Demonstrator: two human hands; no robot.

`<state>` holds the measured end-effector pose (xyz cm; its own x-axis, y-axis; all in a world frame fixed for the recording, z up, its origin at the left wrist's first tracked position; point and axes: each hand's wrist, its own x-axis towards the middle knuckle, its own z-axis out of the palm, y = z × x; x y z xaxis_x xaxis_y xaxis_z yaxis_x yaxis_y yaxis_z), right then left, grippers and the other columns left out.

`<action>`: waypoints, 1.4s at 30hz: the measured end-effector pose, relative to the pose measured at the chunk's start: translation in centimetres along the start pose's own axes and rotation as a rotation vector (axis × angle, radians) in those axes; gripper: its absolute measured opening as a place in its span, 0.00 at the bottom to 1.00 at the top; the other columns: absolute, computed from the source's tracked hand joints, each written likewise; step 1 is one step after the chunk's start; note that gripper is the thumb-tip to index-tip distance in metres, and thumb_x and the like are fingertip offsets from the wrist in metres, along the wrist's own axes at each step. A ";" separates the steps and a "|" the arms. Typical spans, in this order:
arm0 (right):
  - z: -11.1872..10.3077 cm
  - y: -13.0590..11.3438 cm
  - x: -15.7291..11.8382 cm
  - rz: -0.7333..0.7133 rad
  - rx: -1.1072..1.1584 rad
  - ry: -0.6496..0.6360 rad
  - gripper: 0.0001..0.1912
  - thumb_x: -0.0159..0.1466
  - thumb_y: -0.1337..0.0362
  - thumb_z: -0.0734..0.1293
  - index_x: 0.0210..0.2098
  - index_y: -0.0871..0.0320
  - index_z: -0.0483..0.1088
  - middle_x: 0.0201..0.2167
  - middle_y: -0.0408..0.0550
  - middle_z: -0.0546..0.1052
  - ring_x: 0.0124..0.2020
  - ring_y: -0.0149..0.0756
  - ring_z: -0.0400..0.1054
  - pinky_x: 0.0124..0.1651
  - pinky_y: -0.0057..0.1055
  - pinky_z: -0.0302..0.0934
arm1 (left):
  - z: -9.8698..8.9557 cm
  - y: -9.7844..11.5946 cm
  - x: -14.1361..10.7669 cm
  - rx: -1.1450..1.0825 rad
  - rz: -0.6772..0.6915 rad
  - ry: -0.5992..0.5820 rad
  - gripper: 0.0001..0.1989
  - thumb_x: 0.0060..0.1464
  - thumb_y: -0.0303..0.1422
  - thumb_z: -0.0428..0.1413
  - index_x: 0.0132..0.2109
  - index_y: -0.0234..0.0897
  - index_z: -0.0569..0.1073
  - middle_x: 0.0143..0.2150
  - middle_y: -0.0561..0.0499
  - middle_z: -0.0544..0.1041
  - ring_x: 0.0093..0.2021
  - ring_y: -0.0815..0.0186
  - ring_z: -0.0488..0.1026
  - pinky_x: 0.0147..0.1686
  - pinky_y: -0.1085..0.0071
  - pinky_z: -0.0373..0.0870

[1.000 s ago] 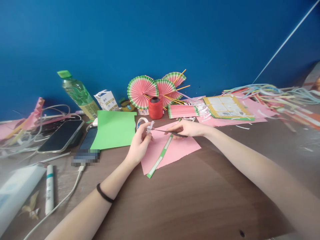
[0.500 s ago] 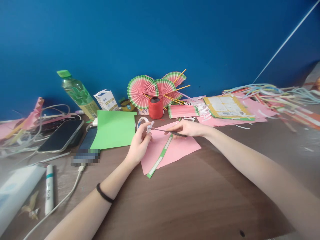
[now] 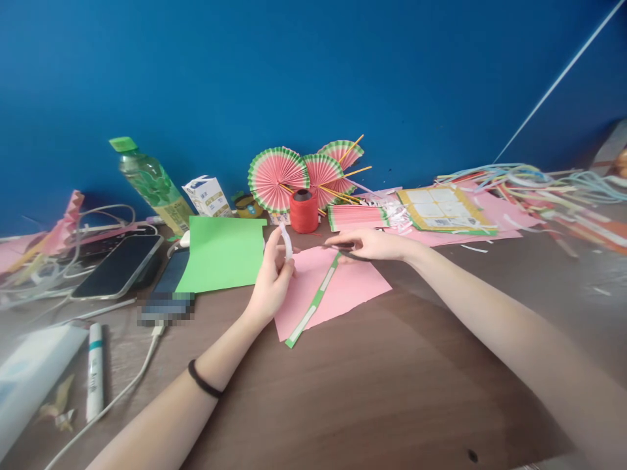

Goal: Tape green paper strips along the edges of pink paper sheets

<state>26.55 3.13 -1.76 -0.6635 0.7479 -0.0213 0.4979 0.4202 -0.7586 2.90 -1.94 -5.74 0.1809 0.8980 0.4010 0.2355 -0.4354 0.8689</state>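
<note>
A pink sheet (image 3: 353, 287) lies at frame centre, beneath 1 green strip (image 3: 319, 299). The right hand's (image 3: 377, 244) fingers grip scissors (image 3: 360, 256); low blades could nick the sheet. The left hand's (image 3: 270, 277) fingers pinch 1 white strip (image 3: 287, 244); loose pinching could drop it.

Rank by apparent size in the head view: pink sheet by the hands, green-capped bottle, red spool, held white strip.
1. Pink sheet, though partly covered
2. Green-capped bottle
3. Red spool
4. White strip in the left hand
</note>
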 end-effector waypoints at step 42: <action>3.6 1.8 1.2 0.222 -0.345 0.428 0.13 0.52 0.60 0.69 0.33 0.60 0.65 0.36 0.50 0.68 0.41 0.41 0.64 0.43 0.36 0.58 | 0.6 1.1 -0.3 0.662 0.128 -0.172 0.19 0.53 0.25 0.47 0.52 0.37 0.63 0.50 0.45 0.69 0.53 0.59 0.64 0.52 0.60 0.59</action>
<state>24.64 2.93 -5.43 -0.2738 0.9478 0.1637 0.7994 0.3189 -0.5091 3.71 -2.74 -5.07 0.3822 0.8381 0.3892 0.7252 -0.5331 0.4358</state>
